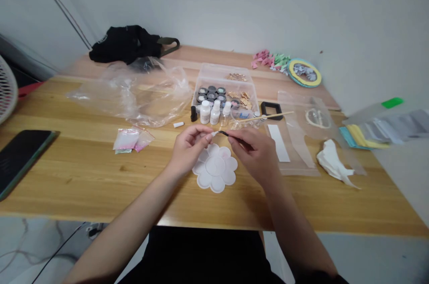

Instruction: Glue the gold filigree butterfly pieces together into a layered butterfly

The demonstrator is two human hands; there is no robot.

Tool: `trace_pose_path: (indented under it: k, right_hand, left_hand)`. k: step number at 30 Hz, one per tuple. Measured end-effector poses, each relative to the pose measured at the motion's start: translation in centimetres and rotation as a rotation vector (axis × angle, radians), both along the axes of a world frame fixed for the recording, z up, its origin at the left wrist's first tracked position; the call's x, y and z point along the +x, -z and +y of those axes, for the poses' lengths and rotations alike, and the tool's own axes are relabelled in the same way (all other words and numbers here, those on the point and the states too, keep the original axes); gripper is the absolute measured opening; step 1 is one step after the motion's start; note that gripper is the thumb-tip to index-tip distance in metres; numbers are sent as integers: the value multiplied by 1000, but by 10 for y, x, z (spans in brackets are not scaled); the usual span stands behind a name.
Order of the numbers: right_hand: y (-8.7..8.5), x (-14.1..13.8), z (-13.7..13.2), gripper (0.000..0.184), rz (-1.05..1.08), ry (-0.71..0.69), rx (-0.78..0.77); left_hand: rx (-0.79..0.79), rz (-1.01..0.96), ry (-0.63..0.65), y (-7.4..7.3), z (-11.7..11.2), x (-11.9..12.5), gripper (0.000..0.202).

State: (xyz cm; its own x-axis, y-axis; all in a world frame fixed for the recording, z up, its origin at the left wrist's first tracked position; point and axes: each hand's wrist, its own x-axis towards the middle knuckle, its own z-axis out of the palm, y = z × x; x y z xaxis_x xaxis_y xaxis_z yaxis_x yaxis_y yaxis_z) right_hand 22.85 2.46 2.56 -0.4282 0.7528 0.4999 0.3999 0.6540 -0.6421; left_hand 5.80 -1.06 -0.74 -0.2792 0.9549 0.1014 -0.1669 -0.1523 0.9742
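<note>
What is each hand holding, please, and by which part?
The right hand holds a slim black tool by its rear part; the fingers of the left hand pinch a small white piece at its tip.

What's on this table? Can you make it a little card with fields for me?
Left hand: pinches the white tip of a thin black tool
Right hand: holds the tool's black part
Under the hands: white flower-shaped palette
Behind the hands: clear plastic box, small white bottles
Left side: black phone, crumpled clear plastic bag
Right side: crumpled white tissue
Surface: wooden table
</note>
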Motion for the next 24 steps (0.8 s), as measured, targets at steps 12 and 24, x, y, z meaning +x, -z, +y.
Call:
trace_pose_path:
  k: [12,24]
  right_hand:
    - [5,4,2,15,305,-17,-592]
    - [2,4,2,16,283,16,-497]
  left_hand:
    - [41,25,-31,1,-2,-1,20]
    - [57,-5,-41,-1,-2,-1,20]
